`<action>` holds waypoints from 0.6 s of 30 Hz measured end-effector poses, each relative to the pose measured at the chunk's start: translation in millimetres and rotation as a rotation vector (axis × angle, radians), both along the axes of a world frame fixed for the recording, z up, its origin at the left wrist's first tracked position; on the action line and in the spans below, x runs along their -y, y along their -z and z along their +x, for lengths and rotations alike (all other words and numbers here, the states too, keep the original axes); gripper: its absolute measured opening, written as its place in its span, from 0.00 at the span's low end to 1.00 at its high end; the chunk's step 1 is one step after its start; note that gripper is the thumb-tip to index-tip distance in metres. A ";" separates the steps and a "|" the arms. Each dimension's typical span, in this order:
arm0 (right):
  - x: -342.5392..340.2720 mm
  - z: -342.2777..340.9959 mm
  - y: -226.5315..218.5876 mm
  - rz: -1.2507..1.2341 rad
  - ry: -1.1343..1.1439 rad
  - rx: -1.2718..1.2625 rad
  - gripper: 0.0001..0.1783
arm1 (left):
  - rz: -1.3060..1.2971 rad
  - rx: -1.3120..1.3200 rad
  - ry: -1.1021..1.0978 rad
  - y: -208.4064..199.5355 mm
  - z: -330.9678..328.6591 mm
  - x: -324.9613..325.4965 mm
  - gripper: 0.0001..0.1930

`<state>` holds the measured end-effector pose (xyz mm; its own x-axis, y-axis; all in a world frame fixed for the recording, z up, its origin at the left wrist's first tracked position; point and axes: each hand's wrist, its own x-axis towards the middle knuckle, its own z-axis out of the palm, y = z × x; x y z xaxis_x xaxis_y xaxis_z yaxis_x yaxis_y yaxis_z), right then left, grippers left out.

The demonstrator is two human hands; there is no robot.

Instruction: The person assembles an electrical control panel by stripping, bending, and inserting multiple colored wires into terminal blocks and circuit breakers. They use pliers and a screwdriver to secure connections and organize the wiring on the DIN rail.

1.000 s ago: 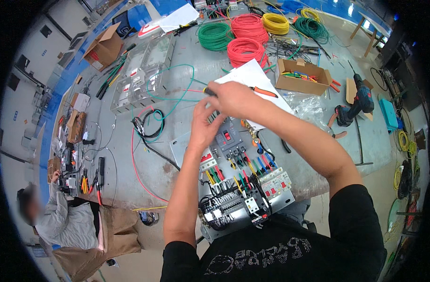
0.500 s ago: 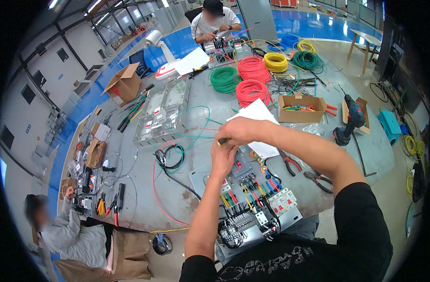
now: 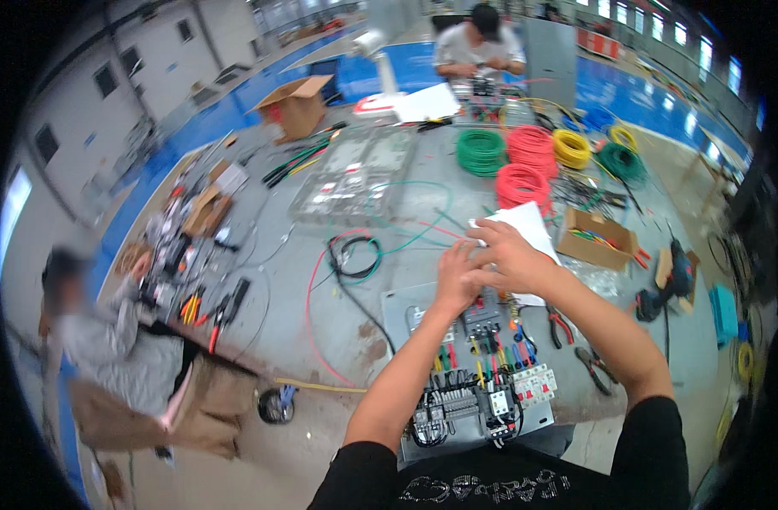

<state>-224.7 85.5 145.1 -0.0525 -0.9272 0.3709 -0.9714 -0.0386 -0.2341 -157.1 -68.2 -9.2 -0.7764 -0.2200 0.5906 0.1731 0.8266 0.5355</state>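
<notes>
Left hand [image 3: 459, 276] and right hand [image 3: 514, 260] overlap over wired panel [image 3: 397, 313], near edge of table [image 3: 280, 336]. Blurred; can't tell what either grips. Left forearm [image 3: 403, 367] hides part of panel.

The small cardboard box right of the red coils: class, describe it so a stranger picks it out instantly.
On the grey table, find the two red wire coils. The small cardboard box sits to their right and nearer the camera. It is low, open and holds brightly coloured pieces, unlike the taller cardboard box toward the left.
</notes>
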 end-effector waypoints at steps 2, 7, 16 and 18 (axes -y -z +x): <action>2.8 3.5 11.4 -0.112 0.064 0.003 0.17 | -0.131 -0.063 -0.093 11.2 1.0 0.4 0.18; -15.3 5.4 1.9 -0.137 0.149 -0.003 0.18 | -0.018 -0.068 -0.069 1.0 10.5 -4.5 0.11; 6.1 -42.9 6.4 -0.096 0.462 0.085 0.29 | -0.010 -0.061 -0.059 0.5 9.9 -3.2 0.11; 31.3 -46.7 -2.9 0.007 0.460 0.147 0.32 | -0.036 -0.057 -0.069 1.1 9.5 -4.1 0.10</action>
